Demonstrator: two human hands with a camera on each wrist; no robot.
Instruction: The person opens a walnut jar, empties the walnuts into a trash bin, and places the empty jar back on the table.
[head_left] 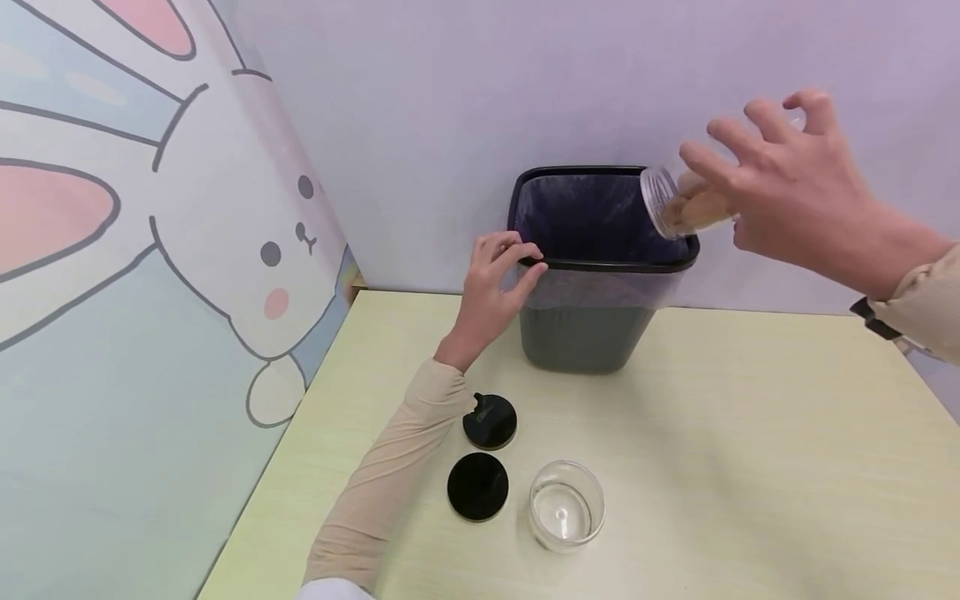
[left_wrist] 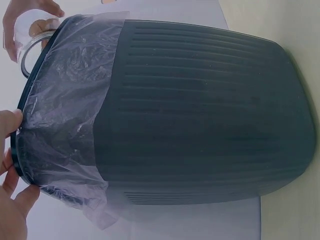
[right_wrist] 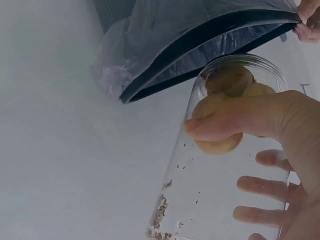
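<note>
My left hand (head_left: 489,287) grips the near-left corner of the rim of a dark trash bin (head_left: 588,337), which has a translucent liner bag (left_wrist: 70,100) folded over its edge. Over the bin's right side, my right hand (head_left: 806,187) holds a clear jar (head_left: 657,200), tipped with its uncapped mouth toward the bin's opening. Several round, tan-brown pieces (right_wrist: 230,80) lie bunched near the mouth inside it; their kind is not clear. Small dark flakes (right_wrist: 161,212) cling to the wall toward the jar's bottom.
Two black round lids, a farther lid (head_left: 491,423) and a nearer lid (head_left: 477,487), lie on the pale table (head_left: 787,458) beside my left forearm. A clear glass container (head_left: 566,507) stands right of them. Behind the bin rises a wall (head_left: 420,125); a rabbit mural (head_left: 225,225) covers the left side.
</note>
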